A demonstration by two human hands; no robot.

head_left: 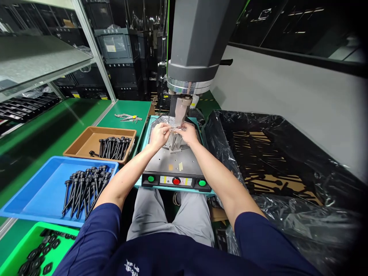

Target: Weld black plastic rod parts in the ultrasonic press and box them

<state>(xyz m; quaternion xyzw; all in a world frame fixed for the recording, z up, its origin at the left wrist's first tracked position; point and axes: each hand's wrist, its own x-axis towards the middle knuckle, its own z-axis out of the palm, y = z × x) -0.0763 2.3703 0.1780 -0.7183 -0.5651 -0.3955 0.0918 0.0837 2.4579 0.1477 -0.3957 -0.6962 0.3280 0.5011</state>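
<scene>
My left hand (160,135) and my right hand (188,134) meet at the metal fixture (174,142) of a bench press, just below its pale metal tool head (180,111). On both hands the fingers are bent inward and pinched. Between them is something small and shiny, too small and too much covered to name. A sheet of clear plastic (164,121) lies behind my left hand. The press base (161,163) carries two green buttons and one red button on its front panel (176,181).
To the left, a brown tray (83,142) and a blue tray (37,191) hold black rod-like parts; a green tray (17,239) holds small black pieces. Pliers (128,117) lie on the green table (120,107). At right stands a bin lined with black plastic (221,153), with black parts inside.
</scene>
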